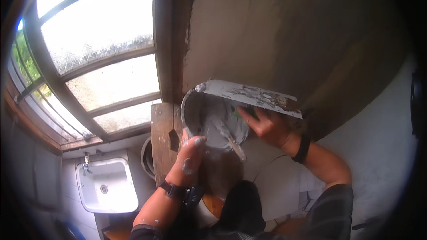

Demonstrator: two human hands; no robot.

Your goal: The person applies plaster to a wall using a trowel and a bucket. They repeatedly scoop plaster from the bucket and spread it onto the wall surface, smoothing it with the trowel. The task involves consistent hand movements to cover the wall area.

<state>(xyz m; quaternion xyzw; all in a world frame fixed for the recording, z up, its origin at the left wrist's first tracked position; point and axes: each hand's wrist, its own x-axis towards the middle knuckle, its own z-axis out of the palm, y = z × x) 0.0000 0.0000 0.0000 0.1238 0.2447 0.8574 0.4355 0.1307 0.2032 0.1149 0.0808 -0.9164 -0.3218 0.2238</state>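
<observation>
A round bucket tilts toward me, its inside coated with wet grey-white plaster. My left hand, smeared with plaster, is closed on the bucket's near left rim. In my right hand is a plastering trowel; part of its green grip shows by my fingers. The trowel's long, flat blade spans the far rim of the bucket and carries patchy plaster and dark marks. A plaster-coated stick-like tool lies in the bucket, with its end jutting past the near rim; its full shape is hidden.
Behind the bucket rises a wall with uneven grey-brown patches. A wooden-framed window stands at the left. Below it are a white sink and a metal tap. A worn wooden board with a cut-out lies beside the bucket.
</observation>
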